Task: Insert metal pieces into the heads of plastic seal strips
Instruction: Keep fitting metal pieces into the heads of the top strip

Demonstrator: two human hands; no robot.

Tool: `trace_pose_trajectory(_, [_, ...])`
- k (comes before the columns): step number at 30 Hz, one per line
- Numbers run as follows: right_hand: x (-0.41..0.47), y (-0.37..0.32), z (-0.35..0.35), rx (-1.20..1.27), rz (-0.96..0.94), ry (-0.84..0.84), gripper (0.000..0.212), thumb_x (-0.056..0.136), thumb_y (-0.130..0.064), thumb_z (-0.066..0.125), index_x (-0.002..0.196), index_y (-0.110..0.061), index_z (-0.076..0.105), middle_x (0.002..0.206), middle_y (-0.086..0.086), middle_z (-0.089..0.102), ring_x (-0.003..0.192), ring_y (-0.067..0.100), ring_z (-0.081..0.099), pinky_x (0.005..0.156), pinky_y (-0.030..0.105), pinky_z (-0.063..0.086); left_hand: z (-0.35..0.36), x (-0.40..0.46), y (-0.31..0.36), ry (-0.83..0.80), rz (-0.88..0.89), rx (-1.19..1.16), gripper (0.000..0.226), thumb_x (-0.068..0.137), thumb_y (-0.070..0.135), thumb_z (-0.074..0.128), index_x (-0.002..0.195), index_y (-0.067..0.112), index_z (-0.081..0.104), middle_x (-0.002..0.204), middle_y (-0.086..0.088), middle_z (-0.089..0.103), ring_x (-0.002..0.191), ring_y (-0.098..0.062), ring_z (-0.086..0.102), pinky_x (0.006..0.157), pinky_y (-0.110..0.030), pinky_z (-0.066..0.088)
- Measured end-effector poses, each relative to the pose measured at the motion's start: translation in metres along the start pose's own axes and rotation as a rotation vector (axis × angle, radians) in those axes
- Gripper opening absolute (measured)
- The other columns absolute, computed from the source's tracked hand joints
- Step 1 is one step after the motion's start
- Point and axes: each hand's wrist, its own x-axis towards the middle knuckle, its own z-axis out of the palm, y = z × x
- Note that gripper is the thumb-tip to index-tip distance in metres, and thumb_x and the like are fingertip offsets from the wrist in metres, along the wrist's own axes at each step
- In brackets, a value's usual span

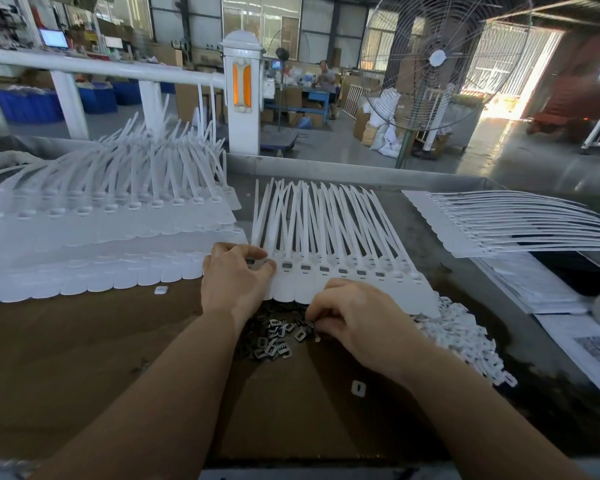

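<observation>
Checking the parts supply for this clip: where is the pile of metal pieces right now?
In the head view, the metal pieces lie low at centre on the brown cardboard, between both wrists, just below the seal strip row.
</observation>
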Motion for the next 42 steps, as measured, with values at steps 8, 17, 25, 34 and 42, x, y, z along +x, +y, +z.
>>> trace_pose_trajectory(8, [0.005,-0.011,0.003,-0.002,-0.047,-0.084,0.021,0.088,-0.027,0.06,0.108,-0.026,0.068,0.102,-0.007,0.057,0.094,0.011,0.051,0.085,0.029,0.043,-0.001,-0.001,0.0,0.007,0.005,0.005,0.022,0.085,0.036,0.065,0.103,0.024,0.068,0.12,-0.003,0.046,0.116,-0.023,0.044,0.098,-0.035,0.04])
trace_pose_trajectory(17, [0.004,-0.006,0.003,0.08,-0.023,0.027,0.001,0.086,-0.021,0.062,0.087,-0.022,0.063,0.088,-0.012,0.057,0.084,0.004,0.052,0.083,0.025,0.045,0.001,0.0,0.0,0.013,0.011,0.006,0.022,0.085,0.037,0.065,0.103,0.025,0.068,0.109,0.002,0.042,0.115,-0.022,0.043,0.091,-0.03,0.037])
trace_pose_trajectory(25, [0.001,0.02,-0.01,0.245,0.197,0.24,0.009,0.087,-0.013,0.062,0.081,-0.021,0.062,0.078,-0.008,0.065,0.074,0.008,0.061,0.071,0.022,0.05,0.002,0.001,-0.001,0.001,0.018,0.012,0.023,0.084,0.036,0.065,0.104,0.024,0.067,0.106,0.004,0.037,0.116,-0.022,0.042,0.093,-0.031,0.037])
trace_pose_trajectory(34, [-0.005,0.039,-0.019,0.402,0.403,0.376,0.01,0.077,-0.012,0.071,0.08,-0.02,0.073,0.077,-0.01,0.07,0.075,0.001,0.065,0.077,0.022,0.054,0.001,-0.001,0.0,-0.001,0.027,0.01,0.024,0.085,0.035,0.065,0.105,0.023,0.067,0.104,0.004,0.035,0.116,-0.024,0.042,0.095,-0.033,0.037])
trace_pose_trajectory(42, [-0.008,0.06,-0.02,0.395,0.513,0.456,0.011,0.078,-0.008,0.071,0.087,-0.015,0.071,0.084,-0.002,0.07,0.08,0.006,0.065,0.081,0.029,0.054,0.0,-0.001,0.001,-0.001,0.028,0.004,0.023,0.085,0.035,0.065,0.105,0.023,0.067,0.105,0.003,0.036,0.116,-0.024,0.042,0.095,-0.033,0.037])
